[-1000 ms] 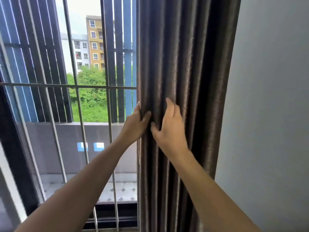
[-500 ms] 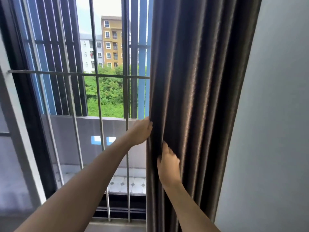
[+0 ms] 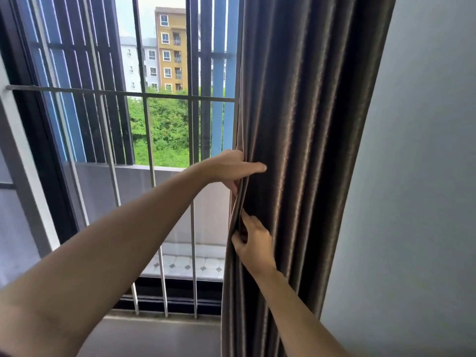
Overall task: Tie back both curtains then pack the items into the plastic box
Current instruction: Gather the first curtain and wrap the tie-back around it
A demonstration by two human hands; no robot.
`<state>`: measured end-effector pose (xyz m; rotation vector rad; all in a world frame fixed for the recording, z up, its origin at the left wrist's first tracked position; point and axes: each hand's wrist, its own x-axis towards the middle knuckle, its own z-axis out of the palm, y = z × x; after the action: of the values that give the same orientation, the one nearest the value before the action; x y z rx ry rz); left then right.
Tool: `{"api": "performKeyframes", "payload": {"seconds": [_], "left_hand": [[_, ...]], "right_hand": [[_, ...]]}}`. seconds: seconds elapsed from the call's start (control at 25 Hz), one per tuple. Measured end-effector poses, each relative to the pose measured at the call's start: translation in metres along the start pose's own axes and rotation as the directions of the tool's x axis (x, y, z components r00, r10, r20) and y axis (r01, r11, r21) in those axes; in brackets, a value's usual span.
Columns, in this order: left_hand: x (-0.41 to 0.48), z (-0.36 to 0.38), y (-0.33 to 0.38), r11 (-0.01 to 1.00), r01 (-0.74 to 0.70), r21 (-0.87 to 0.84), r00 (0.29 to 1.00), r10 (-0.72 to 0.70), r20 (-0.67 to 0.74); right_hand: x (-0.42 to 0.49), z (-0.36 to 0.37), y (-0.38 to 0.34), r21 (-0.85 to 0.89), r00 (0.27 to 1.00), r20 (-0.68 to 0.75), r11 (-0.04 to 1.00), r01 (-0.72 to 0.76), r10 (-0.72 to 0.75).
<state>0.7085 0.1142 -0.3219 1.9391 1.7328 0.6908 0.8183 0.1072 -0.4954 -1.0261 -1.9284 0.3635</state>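
The left hand (image 3: 230, 169) grips the curtain's (image 3: 309, 124) window-side edge: its fingers are curled behind the cloth and one digit lies straight across the front folds. A second ago both hands sat side by side at that height. Since then the right hand (image 3: 255, 244) has slid down the same edge and now sits well below the left, its fingertips tucked into the edge fold and pinching it. The left hand has hardly moved on the cloth.

The curtain hangs in tight vertical pleats, gathered to the right of the window and touching the wall (image 3: 417, 176). The bars (image 3: 148, 161) to its left stand uncovered.

The drop of the right hand suggests the gathering is nearly finished and the bundle is being held at two heights, ready for binding. No tie shows, so the tying itself looks not yet begun. I judge this an early point in the task, with a second curtain and the packing to follow. Neither the box nor the items are in view.
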Motion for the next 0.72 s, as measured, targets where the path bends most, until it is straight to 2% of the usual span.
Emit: {"api": "performKeyframes", "payload": {"seconds": [0.04,0.08,0.12,0.16,0.2,0.24,0.36,0.44,0.56,0.64,0.72], "left_hand": [[0.002,0.0,0.0,0.999,-0.003,0.032,1.0,0.003,-0.015],[0.003,0.0,0.0,0.996,-0.009,0.093,0.999,0.011,-0.031],[0.006,0.0,0.0,0.988,-0.005,0.156,0.999,0.013,-0.05],[0.006,0.0,0.0,0.978,-0.007,0.209,0.997,0.022,-0.072],[0.009,0.001,0.0,0.97,-0.017,0.242,0.996,0.038,-0.083],[0.009,0.001,0.001,0.967,-0.037,0.251,0.996,0.057,-0.073],[0.009,-0.001,0.0,0.979,-0.077,0.19,0.997,0.08,-0.01],[0.011,-0.002,-0.002,0.984,-0.085,0.155,0.996,0.087,-0.008],[0.015,-0.003,-0.009,0.987,-0.092,0.131,0.996,0.094,-0.003],[0.014,-0.002,-0.01,0.991,-0.095,0.093,0.995,0.096,-0.003],[0.014,0.0,-0.008,0.994,-0.085,0.063,0.996,0.085,0.005]], "right_hand": [[-0.002,-0.005,-0.002,-0.013,0.999,-0.03,1.0,0.028,-0.028],[0.0,-0.013,-0.005,-0.056,0.986,-0.141,0.995,0.079,-0.086],[0.006,-0.022,-0.008,-0.112,0.94,-0.301,0.985,0.134,-0.162],[0.015,-0.033,-0.015,-0.15,0.863,-0.455,0.974,0.169,-0.22],[0.029,-0.046,-0.024,-0.151,0.803,-0.548,0.972,0.178,-0.232],[0.045,-0.06,-0.034,-0.13,0.79,-0.577,0.978,0.163,-0.208],[0.085,-0.088,-0.056,-0.04,0.904,-0.428,0.999,0.008,-0.024],[0.092,-0.09,-0.052,-0.064,0.951,-0.304,0.995,-0.082,0.059],[0.066,-0.065,-0.021,-0.174,0.988,-0.093,0.975,-0.138,0.123],[0.039,-0.045,-0.002,-0.129,0.985,0.016,0.978,-0.166,0.169],[0.022,-0.032,0.008,-0.061,0.985,0.043,0.985,-0.162,0.164]]}}
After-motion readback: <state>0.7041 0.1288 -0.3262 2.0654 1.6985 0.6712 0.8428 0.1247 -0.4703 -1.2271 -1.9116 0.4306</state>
